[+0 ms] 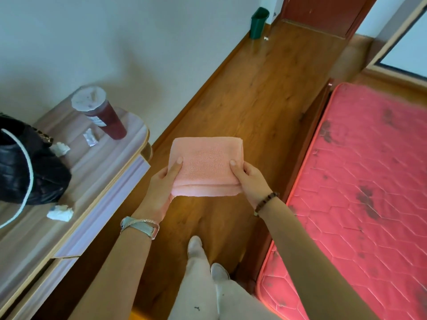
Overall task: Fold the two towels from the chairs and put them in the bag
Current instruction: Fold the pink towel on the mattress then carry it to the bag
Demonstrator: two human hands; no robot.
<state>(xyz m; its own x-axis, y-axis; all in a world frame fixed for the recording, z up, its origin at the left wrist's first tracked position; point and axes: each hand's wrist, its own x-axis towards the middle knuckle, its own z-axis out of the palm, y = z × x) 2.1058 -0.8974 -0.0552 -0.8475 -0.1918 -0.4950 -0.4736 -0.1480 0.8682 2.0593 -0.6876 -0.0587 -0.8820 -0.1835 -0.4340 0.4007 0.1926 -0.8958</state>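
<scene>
Left hand (165,179) and right hand (248,179) each pinch a side of the pink towel (206,167), thumbs on top, held mid-air over the floor. Folding looks done. Next is carrying it left to what's probably the black bag (27,162) on the desk (101,172).

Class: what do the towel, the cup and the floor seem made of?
The towel looks like terry cloth, matt, with nubbly pile. The cup seems clear glossy plastic: red drink shows through. The floor is wood or wood-look laminate, satin, with grain and plank seams.
</scene>
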